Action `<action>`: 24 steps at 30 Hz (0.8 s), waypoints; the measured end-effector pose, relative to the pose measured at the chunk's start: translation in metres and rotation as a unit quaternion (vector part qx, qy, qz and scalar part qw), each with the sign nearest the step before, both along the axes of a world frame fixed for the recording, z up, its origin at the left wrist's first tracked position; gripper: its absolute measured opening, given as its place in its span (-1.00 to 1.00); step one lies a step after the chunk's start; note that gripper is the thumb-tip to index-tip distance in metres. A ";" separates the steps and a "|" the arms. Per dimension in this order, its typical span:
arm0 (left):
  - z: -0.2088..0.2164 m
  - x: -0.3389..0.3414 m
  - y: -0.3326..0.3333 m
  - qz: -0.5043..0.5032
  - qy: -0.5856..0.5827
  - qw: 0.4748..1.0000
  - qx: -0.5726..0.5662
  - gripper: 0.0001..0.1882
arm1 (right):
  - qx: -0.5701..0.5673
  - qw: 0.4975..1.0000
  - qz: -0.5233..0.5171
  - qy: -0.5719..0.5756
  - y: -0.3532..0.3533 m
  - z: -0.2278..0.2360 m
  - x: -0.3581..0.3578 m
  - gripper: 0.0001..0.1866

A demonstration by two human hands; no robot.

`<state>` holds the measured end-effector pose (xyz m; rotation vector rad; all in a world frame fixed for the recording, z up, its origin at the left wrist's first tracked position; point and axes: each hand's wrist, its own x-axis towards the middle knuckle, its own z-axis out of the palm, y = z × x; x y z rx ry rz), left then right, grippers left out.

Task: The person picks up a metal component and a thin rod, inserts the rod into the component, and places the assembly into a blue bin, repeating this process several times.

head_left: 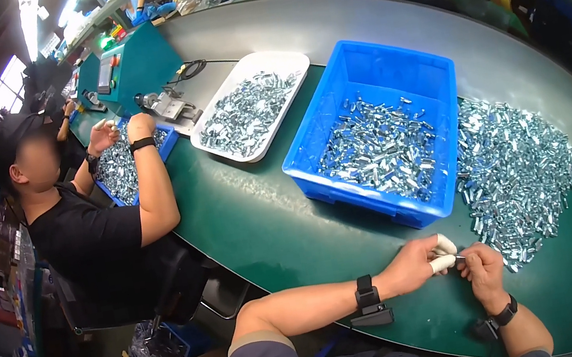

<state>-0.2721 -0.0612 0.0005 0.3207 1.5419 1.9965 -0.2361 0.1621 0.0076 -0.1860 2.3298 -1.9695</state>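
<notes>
My left hand (417, 264), with pale finger cots on some fingers, pinches one end of a small metal part (460, 259). From the other side, the curled fingers of my right hand (484, 270) close on the same piece, though they hide much of it. Both hands are together above the green table (388, 279), in front of a deep blue bin (301, 176) that holds many small shiny metal parts (384, 146). Just beyond my right hand, a loose pile of similar metal parts (518, 168) spreads over the tabletop.
Left of the bin stands a white tray (200, 141) of metal parts. A co-worker (89, 213) sits at the left, hands over a blue tray (173, 139) of parts. Behind are a metal fixture (170, 107) and a green machine (147, 61). A grey metal panel (379, 13) borders the table's back.
</notes>
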 end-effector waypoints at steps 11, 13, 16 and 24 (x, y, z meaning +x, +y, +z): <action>-0.005 0.002 0.005 0.015 -0.011 1.000 0.017 -0.77 | 0.082 0.989 0.036 0.116 0.003 0.001 -0.001 -0.82; -0.007 0.002 0.005 0.001 -0.006 1.000 0.021 -0.77 | 0.092 0.990 0.054 0.095 0.005 0.000 0.000 -0.80; 0.000 0.003 0.004 0.010 0.006 1.000 0.006 -0.77 | 0.088 0.991 0.063 0.078 0.009 0.001 0.002 -0.79; -0.001 0.001 0.006 0.029 0.013 0.999 0.011 -0.79 | 0.051 0.997 -0.016 0.056 0.002 -0.007 0.003 -0.79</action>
